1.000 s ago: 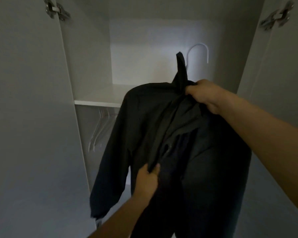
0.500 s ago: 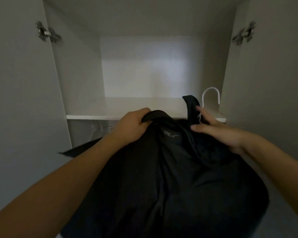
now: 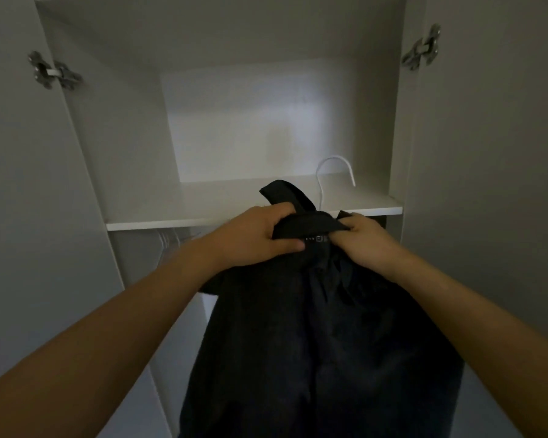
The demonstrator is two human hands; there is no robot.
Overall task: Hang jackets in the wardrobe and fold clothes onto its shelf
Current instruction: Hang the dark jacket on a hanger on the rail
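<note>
Your left hand (image 3: 260,235) and right hand (image 3: 361,241) both grip the collar of the black jacket (image 3: 314,343), held before the wardrobe shelf (image 3: 203,210). Only the white hanger (image 3: 334,175) hook shows above it. The jacket's dark folds blur together, its hem cut off below.

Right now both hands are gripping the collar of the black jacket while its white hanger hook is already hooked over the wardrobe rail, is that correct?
Not quite: the head view shows the white hanger hook free in the air in front of the shelf, not on any rail. The rest holds: the left hand and right hand grip the collar of the black jacket.
</note>
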